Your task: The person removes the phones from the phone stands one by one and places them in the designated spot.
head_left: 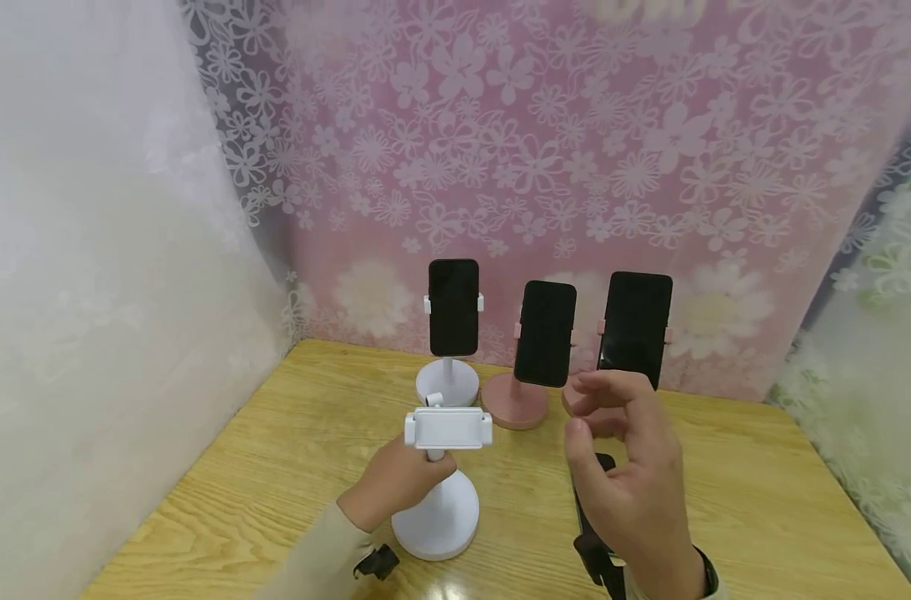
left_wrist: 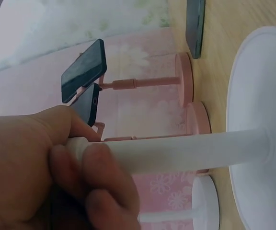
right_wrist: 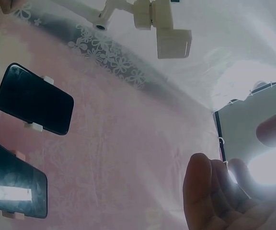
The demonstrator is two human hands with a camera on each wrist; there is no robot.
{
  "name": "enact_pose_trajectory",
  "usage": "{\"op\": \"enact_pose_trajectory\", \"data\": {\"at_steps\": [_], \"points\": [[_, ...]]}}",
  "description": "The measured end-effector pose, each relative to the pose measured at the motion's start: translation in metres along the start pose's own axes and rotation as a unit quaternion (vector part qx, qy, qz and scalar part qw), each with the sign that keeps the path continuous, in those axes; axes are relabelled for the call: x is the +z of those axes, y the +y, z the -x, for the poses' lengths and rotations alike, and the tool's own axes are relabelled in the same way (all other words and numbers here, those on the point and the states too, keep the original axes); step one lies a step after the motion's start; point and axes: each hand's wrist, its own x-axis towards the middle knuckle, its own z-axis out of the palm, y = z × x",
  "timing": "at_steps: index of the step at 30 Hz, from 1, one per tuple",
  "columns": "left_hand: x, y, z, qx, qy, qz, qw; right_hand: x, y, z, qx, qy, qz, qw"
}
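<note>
My left hand [head_left: 398, 477] grips the pole of a white phone stand [head_left: 449, 429], just below its holder. The holder faces up and carries no phone. In the left wrist view, fingers and thumb wrap round the upper end of the white pole [left_wrist: 186, 151], above the round base [left_wrist: 267, 96]. My right hand [head_left: 638, 479] is raised at the right, fingers loosely bent and apart, holding nothing. Beneath it a dark phone [head_left: 606, 461] lies on the table, mostly hidden by that hand; the left wrist view shows its edge [left_wrist: 194, 28].
Behind stand a white stand with a black phone [head_left: 453, 308] and two pink stands with black phones [head_left: 545, 333] [head_left: 635, 321]. The wooden table [head_left: 275, 450] meets a pink flowered curtain [head_left: 500, 167] at the back, with pale curtains at both sides.
</note>
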Motion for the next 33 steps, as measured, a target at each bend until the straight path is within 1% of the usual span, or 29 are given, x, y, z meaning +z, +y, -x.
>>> {"op": "enact_pose_trajectory", "data": {"at_steps": [2,4,9,11,13,16,18,20,24,28,30,33], "points": [[-0.004,-0.003,0.004,0.001,-0.006,0.002,1.0,-0.001,-0.001,0.0,0.001,-0.002,-0.001,1.0],[-0.008,-0.005,0.008,-0.005,-0.013,0.007,0.9999,-0.002,-0.001,0.0,0.011,-0.008,0.0,1.0],[-0.013,-0.01,0.011,-0.019,-0.018,0.014,0.9996,-0.005,-0.001,0.002,0.053,-0.044,0.02,0.997],[-0.015,-0.012,0.012,-0.025,-0.017,0.016,0.9994,-0.005,-0.001,0.002,0.061,-0.056,0.025,0.996],[-0.018,-0.016,0.013,-0.04,-0.016,0.023,0.9988,-0.005,-0.001,0.001,0.06,-0.062,0.025,0.996],[-0.025,-0.022,0.014,-0.078,-0.015,0.046,0.9958,-0.005,0.0,0.001,0.05,-0.067,0.024,0.996],[-0.03,-0.027,0.014,-0.097,-0.009,0.057,0.9936,-0.005,0.001,0.0,0.038,-0.067,0.029,0.997],[-0.035,-0.033,0.012,-0.11,-0.001,0.065,0.9919,-0.004,0.002,-0.001,0.029,-0.07,0.036,0.996],[-0.046,-0.046,0.005,-0.118,0.013,0.063,0.9909,-0.003,0.002,-0.002,0.026,-0.082,0.049,0.995],[-0.056,-0.059,-0.005,-0.129,0.009,0.056,0.9901,-0.002,0.003,-0.002,0.032,-0.101,0.057,0.993],[-0.062,-0.066,-0.01,-0.13,0.002,0.045,0.9905,-0.001,0.003,-0.002,0.038,-0.11,0.059,0.991],[-0.069,-0.075,-0.019,-0.142,0.0,0.024,0.9896,0.0,0.003,-0.001,0.046,-0.12,0.063,0.99]]}}
